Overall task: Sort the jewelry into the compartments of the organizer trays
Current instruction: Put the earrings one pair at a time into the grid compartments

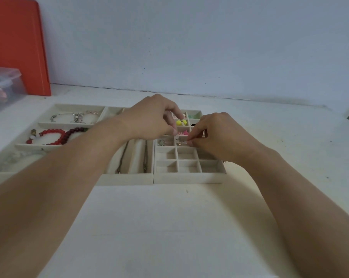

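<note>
Head view — one item in hand, sorting under way

Left hand (153,119): fingers curled, thumb and forefinger tips pinched at a small wire earring (181,141) over the grid tray (189,177). Right hand (215,133): fingers curled, tips pinching the same earring from the other side. The piece is too small to tell its form exactly; it sits at a middle cell of the grid tray, in the row just beyond the bare cells nearest the person.

Step, as judged: seating an earring in its cell. The next move likely calls for a light release by both hands so the wire drops flat and does not catch on the cell wall, then a reach for the next loose piece.

Grid tray, other cells: yellow beads (181,122) in a far cell, a pink piece (184,133) just beyond the fingers, a metal piece (162,142) in the cell to the left. The two near rows show nothing in them.

Long-slot tray (127,179), touching the grid tray's left side: two dark chains (145,157) lying lengthwise.

Wide tray (19,146) toward the desk's left edge: a silver bracelet (75,116) in the far compartment, a red bead bracelet (53,135) in the next, a pale piece nearer, blurred.

Surface and room — white desk (169,227) set against a pale wall (189,47); an orange board (17,47) leans at the far left corner, a clear plastic box (3,85) in front of it
</note>
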